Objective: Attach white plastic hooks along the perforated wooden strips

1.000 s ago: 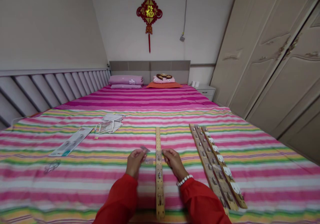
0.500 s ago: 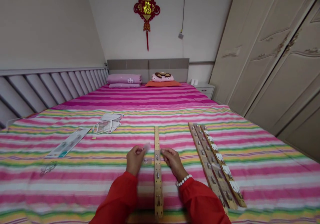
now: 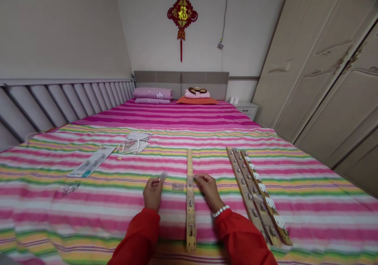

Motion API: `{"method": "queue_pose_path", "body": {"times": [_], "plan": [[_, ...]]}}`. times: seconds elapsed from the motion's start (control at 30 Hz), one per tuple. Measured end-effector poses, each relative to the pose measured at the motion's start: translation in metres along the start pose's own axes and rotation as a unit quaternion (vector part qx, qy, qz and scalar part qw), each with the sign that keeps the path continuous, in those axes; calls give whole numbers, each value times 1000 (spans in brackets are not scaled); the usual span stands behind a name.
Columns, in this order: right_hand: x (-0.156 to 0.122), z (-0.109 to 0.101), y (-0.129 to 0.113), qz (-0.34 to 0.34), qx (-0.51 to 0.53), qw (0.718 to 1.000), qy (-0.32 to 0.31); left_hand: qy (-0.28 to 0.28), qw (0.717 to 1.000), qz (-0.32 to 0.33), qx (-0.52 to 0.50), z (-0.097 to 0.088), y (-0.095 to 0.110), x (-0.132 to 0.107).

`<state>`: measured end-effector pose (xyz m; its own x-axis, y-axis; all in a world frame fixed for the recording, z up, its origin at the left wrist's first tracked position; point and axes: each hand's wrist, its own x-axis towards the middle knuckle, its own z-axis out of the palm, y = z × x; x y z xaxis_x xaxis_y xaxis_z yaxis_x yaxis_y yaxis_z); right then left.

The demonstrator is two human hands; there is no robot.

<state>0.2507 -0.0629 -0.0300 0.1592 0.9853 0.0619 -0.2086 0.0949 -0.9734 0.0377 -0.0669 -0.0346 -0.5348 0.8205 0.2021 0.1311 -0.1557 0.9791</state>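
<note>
Pinched between the fingers of my left hand (image 3: pixel 152 192) is a small clear plastic piece with a shiny bit, apparently an adhesive hook (image 3: pixel 163 176), held above the bed. A second clear square with a metal hook (image 3: pixel 177 186) lies on the sheet to its right. A narrow wooden strip (image 3: pixel 189 164) with rows of small holes runs lengthwise in front of me, and clear patches with metal hooks (image 3: pixel 190 202) sit on its nearer half. My right hand (image 3: pixel 209 189) is closed, its fingertips at the strip's right edge beside the upper hook; what they pinch is hidden.
Several similar strips (image 3: pixel 251 186) with metal hooks and white pieces lie on the right. To the left are a flat clear package (image 3: pixel 92 162), a tangle of thin wire (image 3: pixel 71 187) and a pile of papers (image 3: pixel 135 143). A striped sheet (image 3: pixel 88 225) covers the bed.
My left hand has moved left, away from the strip, with the clear hook piece. My right hand stays at the strip's edge. The whole view has shifted slightly.
</note>
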Motion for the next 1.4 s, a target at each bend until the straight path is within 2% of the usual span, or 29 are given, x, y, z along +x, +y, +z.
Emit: {"method": "queue_pose_path", "body": {"times": [0.1, 0.2, 0.3, 0.4, 0.53, 0.67, 0.73, 0.8, 0.93, 1.03, 1.13, 1.27, 1.4], "plan": [[-5, 10, -10, -109, -143, 984, -15, 0, 998, 57, 31, 0, -11, -3], [-12, 24, -21, -214, -292, 931, -54, -3, 988, 133, 75, 0, -14, -3], [-16, 36, -26, -254, -399, 877, -84, 2, 975, 194, 109, -3, -13, -3], [-18, 45, -23, -266, -461, 841, -92, 8, 961, 245, 128, -6, -11, -4], [-20, 49, -19, -266, -487, 828, -82, 3, 952, 274, 136, -8, -9, -7], [-28, 46, -26, -278, -435, 853, -76, -1, 955, 272, 120, -11, -6, -14], [-33, 42, -32, -309, -402, 859, -68, -2, 964, 249, 97, -13, -3, -21], [-39, 37, -37, -348, -383, 853, -67, -15, 977, 201, 67, -14, 2, -29], [-44, 31, -41, -392, -370, 840, -67, -106, 992, 71, -12, -9, 18, -42], [-44, 29, -40, -390, -353, 848, -62, -143, 987, -22, -69, -2, 29, -44], [-44, 29, -39, -380, -323, 865, -51, -143, 974, -124, -128, 3, 35, -47], [-46, 31, -41, -364, -289, 884, -52, -169, 930, -239, -222, 5, 40, -54], [-47, 32, -43, -342, -268, 897, -87, -201, 902, -282, -258, 6, 48, -56]]}}
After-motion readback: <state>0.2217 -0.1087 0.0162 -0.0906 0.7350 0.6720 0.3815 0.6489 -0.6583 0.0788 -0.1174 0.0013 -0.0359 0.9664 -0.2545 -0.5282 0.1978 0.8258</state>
